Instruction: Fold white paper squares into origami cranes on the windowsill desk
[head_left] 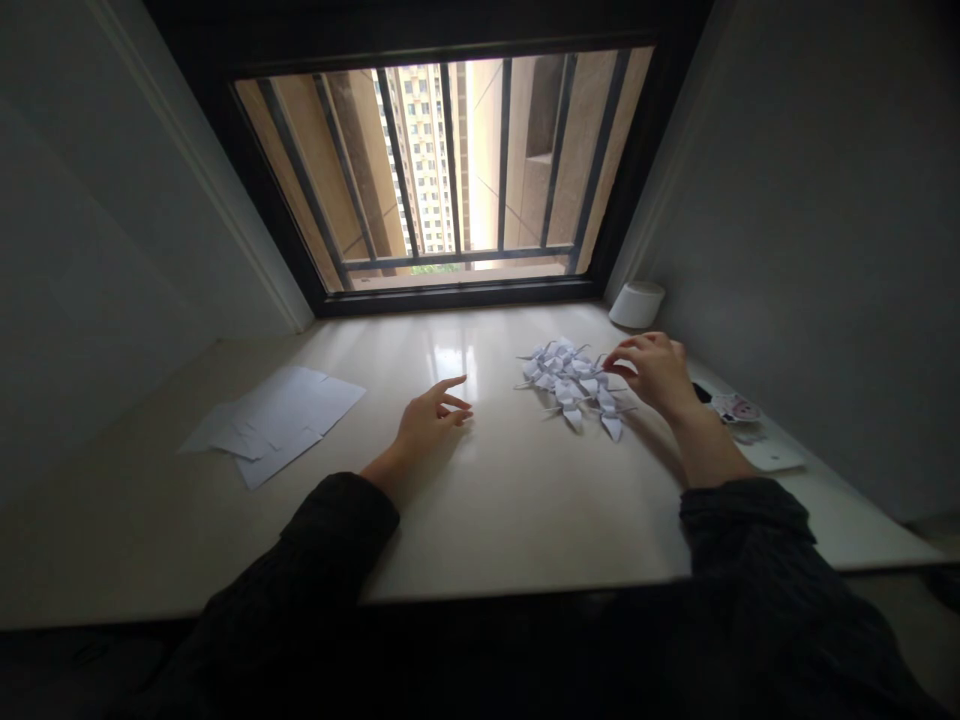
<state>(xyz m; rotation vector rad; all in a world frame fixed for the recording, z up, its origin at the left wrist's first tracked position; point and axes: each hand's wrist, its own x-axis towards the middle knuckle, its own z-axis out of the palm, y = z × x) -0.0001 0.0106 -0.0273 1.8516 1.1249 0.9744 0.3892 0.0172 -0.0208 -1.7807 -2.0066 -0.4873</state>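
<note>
A pile of folded white paper cranes (559,370) lies on the pale windowsill (510,500), right of the middle. My right hand (654,372) is at the right side of the pile, its thumb and fingertips pinched at the edge of a paper crane. Whether that crane is lifted or still rests on the others, I cannot tell. Left of the pile, my left hand (431,420) hovers low over the sill with its fingers apart and nothing in them. Farther left lies a loose stack of white paper sheets (292,410), some smaller pieces on top.
A white cylindrical object (636,304) stands in the back right corner. Beside my right forearm lie a flat white device (776,457) and a small item with a cartoon face (736,408). A barred window (450,170) closes the back, with walls on both sides.
</note>
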